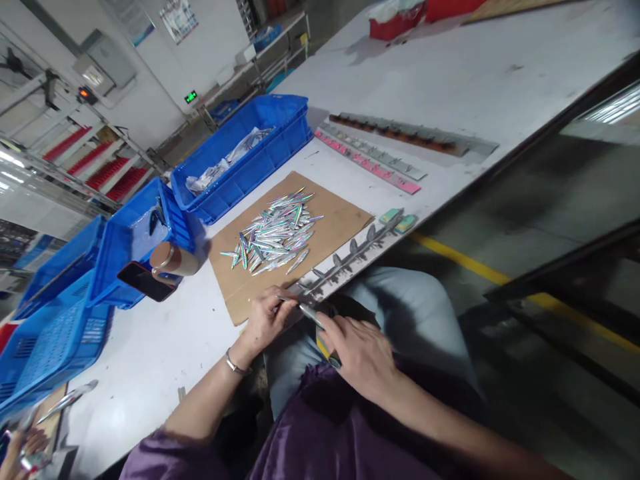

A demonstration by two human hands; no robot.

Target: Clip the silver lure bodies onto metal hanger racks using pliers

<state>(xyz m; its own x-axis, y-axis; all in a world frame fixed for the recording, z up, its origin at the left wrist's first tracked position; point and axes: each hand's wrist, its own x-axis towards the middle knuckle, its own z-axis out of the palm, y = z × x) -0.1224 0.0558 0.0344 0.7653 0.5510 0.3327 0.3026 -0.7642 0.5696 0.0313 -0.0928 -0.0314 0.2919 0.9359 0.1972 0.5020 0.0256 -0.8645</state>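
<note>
My left hand (269,319) is closed in a pinch at the table's front edge, holding a slim silvery piece that looks like a fishing lure (285,298). My right hand (363,353) is wrapped round what look like pliers (325,347), with a yellow and black handle. Their grey metal end points at my left fingertips; whether it touches the lure I cannot tell. Beyond my hands, a heap of shiny, fish-shaped lures (280,230) lies on a brown cardboard sheet (233,293). A dark toothed strip (353,253) runs along the table edge beside my hands.
Blue crates (250,177) line the table's far left side. A phone (146,281) leans by a brown-lidded jar (183,261). Pink and grey strips (370,163) lie to the right, near green blocks (403,221). Another person's hand (27,447) shows bottom left.
</note>
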